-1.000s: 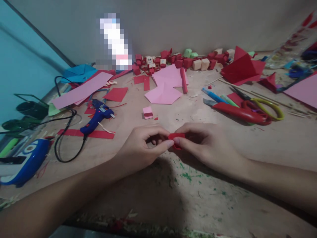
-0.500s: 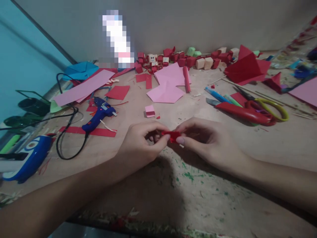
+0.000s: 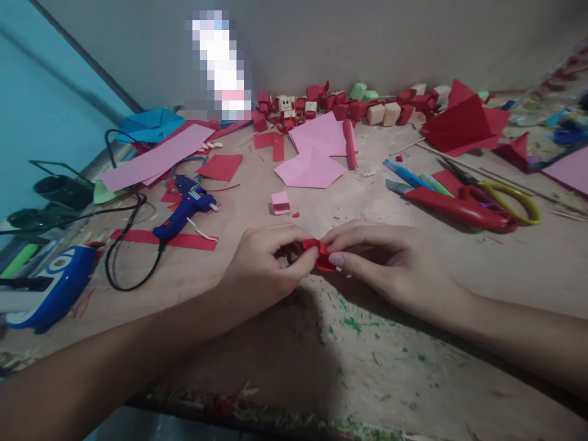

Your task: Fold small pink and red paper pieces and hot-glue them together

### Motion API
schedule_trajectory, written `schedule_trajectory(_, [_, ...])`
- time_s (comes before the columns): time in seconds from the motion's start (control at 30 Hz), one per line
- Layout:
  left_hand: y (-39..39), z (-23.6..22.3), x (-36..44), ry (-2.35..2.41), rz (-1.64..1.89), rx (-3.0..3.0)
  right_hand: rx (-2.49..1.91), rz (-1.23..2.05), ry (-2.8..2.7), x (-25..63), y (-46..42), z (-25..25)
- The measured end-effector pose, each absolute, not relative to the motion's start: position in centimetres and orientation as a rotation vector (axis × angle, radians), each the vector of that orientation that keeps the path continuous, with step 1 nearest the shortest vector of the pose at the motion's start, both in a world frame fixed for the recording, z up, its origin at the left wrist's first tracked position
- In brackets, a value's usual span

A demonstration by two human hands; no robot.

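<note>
**Small Red Paper Piece point(image 3: 326, 261) Pinched by Both Hands Above a Littered Table point(image 3: 422, 386)**

A person grips the bent scrap between thumbs and fingers, the left hand point(image 3: 266, 257) closed on one end and the right hand point(image 3: 390, 257) on the other, just above the near middle of the table. Creases have been made, but the piece looks only partly shaped: its edges appear loose, and the fingers hide how much folding is left. A small pink paper box point(image 3: 280, 203) sits just beyond, apparently further along. Against the back wall point(image 3: 344, 43), a row of red, cream and green blocks point(image 3: 351, 110) looks finished.

Around the work, the pale, wood-like surface carries green flecks and scraps. At left, a blue glue gun point(image 3: 177, 220) lies across a red strip point(image 3: 199, 241), its black cord point(image 3: 109, 263) looping toward the near side; a blue-and-white tool point(image 3: 73, 285), perhaps a tape dispenser, stands near the left edge. Pink sheets point(image 3: 315, 168) lie in the middle, while a red-handled cutter point(image 3: 454, 207) rests beside yellow-handled scissors point(image 3: 508, 185) at right. The room is dim, with a turquoise wall point(image 3: 37, 92) at left and a bright, pixelated patch point(image 3: 220, 67) at the back.
</note>
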State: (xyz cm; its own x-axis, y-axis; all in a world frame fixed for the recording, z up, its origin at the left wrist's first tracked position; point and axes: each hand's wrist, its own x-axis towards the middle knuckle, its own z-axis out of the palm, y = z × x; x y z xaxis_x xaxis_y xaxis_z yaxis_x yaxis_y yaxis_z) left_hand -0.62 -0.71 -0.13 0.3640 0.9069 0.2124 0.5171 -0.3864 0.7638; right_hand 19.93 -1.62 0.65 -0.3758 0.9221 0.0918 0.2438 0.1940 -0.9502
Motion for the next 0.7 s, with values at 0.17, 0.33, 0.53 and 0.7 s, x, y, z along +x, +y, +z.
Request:
schedule_trajectory(0.17, [-0.55, -0.17, -0.41, 1.165, 0.871, 2.009, -1.091, 1.180, -1.767, 19.89, -1.44, 0.39])
schedule_trajectory(0.33, [-0.42, -0.07, -0.47, 1.050, 0.847, 1.904, -1.143, 1.263, -1.623, 19.93, -1.58, 0.02])
schedule_trajectory(0.53, [-0.23, -0.45, -0.63, 1.024, 0.861, 1.865, -1.148, 1.358, -1.471, 19.80, -1.44, -0.08])
schedule_trajectory(0.7, [-0.07, -0.52, -0.71, 1.046, 0.837, 1.842, -1.147, 1.354, -1.474, 19.80, -1.32, 0.05])
